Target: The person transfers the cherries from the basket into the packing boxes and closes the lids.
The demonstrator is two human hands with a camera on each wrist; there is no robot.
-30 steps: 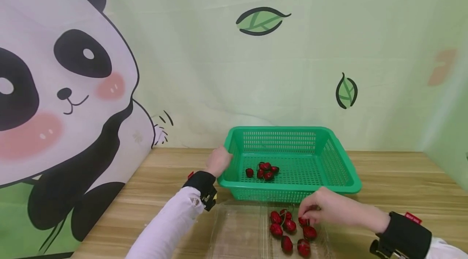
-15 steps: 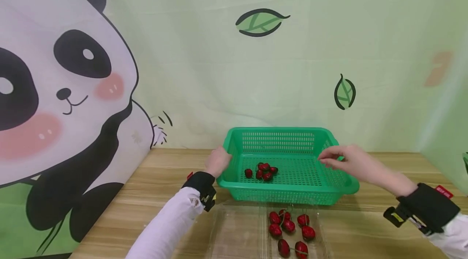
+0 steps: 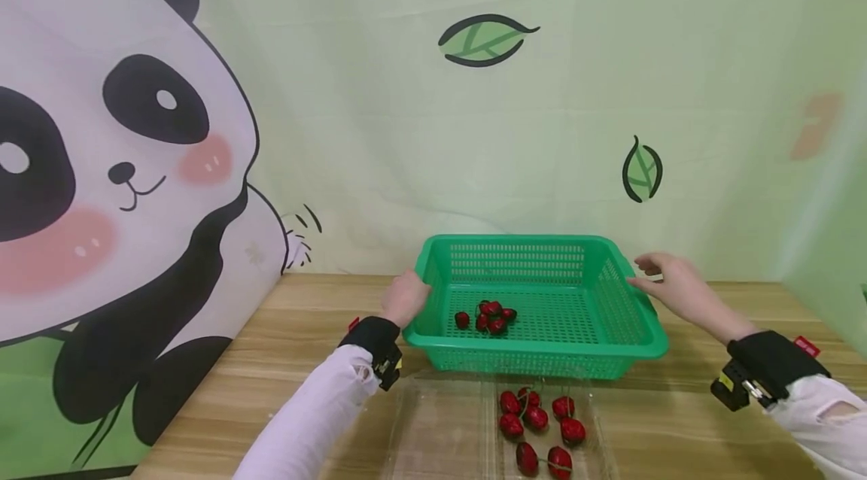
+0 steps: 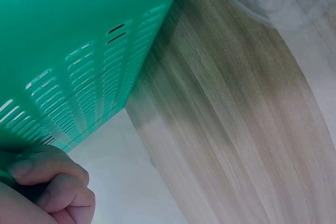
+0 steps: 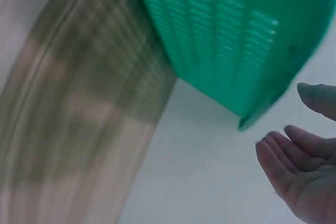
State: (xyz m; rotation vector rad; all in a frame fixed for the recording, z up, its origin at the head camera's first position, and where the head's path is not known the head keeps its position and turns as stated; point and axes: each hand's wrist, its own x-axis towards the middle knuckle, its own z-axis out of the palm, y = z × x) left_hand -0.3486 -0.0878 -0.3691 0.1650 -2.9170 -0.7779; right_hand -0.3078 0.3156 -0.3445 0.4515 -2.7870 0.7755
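Green basket (image 3: 535, 347) sits mid-table, toward the backdrop, just behind the clear container (image 3: 443, 431). L hand (image 3: 405, 296) is at its L end, palm side down, fingers curled in and gripping the rim; L forearm angles up from bottom ctr. R hand (image 3: 680, 288) is by the R rim, thumb & fingers spread apart, loosely bent, nothing held; can't tell if it touches the rim. R forearm comes in from lower R. Basket stands upright, mouth up, long axis L–R, i.e. crosswise to the person, one long side facing them. Looks: bright green plastic, rounded corners, flared slotted walls, mesh floor. Small clump of dk red cherries (image 3: 497, 326) lies on the floor, L of ctr. Container's open, flat, w/ more red fruit (image 3: 536, 418) in its R half, stems on some. Wood-grain table (image 3: 684, 427) under all; pale green backdrop (image 3: 379, 126) behind, w/ panda print at L.
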